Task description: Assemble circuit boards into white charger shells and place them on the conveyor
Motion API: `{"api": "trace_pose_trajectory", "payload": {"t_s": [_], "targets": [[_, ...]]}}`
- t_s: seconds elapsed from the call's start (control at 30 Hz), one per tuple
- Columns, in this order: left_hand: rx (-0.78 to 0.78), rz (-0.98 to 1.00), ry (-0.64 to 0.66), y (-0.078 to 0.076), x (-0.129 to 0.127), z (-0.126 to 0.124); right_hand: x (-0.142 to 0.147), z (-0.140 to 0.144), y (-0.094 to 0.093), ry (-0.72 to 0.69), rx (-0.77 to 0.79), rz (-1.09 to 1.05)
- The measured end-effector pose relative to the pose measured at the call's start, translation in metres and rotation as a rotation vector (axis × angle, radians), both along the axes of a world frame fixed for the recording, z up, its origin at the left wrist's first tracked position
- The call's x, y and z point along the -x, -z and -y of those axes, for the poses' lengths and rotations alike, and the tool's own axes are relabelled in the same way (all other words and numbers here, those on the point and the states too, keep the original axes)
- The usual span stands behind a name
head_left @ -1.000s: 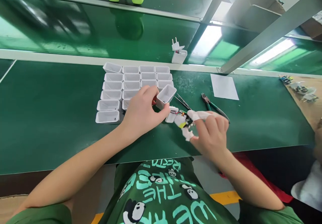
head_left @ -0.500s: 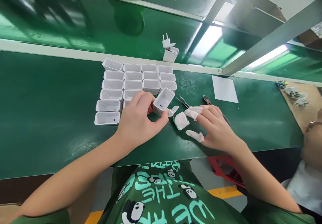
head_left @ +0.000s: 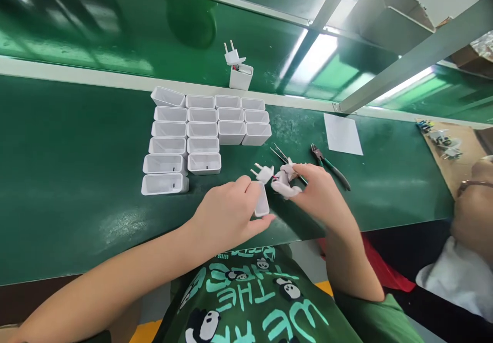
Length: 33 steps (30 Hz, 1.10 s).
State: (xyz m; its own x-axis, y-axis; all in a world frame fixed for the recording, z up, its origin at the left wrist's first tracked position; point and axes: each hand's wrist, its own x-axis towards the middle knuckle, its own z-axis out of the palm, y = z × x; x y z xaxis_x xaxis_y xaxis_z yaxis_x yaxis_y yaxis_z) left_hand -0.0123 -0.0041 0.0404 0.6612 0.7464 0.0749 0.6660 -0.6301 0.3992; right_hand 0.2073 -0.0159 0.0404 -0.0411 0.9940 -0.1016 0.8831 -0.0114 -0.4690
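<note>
The left hand [head_left: 231,212] is closed around a small white case [head_left: 262,199], held open end toward one o'clock, just above the near edge of the green counter [head_left: 77,143]. The right hand [head_left: 316,194], its fingertips in white finger covers, pinches a white plug piece [head_left: 269,174] whose two pins point toward ten o'clock; it sits just beyond the mouth of the case, touching or nearly so. To fit the two well, the person would probably do best to keep the case steady, line the plug piece up squarely with the opening, and press evenly so nothing catches on the rim. At eleven o'clock stands a block of empty white cases [head_left: 204,127]. Tweezers [head_left: 278,154] and green-handled pliers [head_left: 331,166] lie at one o'clock, near a paper sheet [head_left: 342,133].
</note>
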Motion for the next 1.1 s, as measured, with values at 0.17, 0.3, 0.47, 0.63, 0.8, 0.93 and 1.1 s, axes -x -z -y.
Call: {"api": "trace_pose_trajectory", "payload": {"t_s": [0.17,0.3,0.47,0.63,0.8,0.93,1.1], "targets": [[0.378,0.066,-0.097,-0.002,-0.001,-0.012,-0.032,0.016,0.014,0.184,0.053,-0.912],[0.585,0.019,-0.052,0.000,0.001,-0.015,-0.036,0.030,0.040,0.292,-0.052,-1.206],[0.557,0.107,-0.008,0.004,0.000,-0.014,-0.037,0.041,0.051,0.262,-0.074,-1.297],[0.490,0.354,0.078,0.004,-0.001,-0.014,-0.028,0.052,0.034,0.071,-0.167,-1.260],[0.588,0.486,0.133,0.002,-0.002,-0.012,-0.011,0.061,0.018,0.156,-0.172,-1.251],[0.822,0.677,0.103,-0.002,-0.002,-0.011,-0.014,0.060,0.022,0.132,-0.252,-1.280],[1.272,0.835,0.229,0.003,0.001,-0.020,-0.023,0.053,0.028,0.109,-0.347,-1.309]]}}
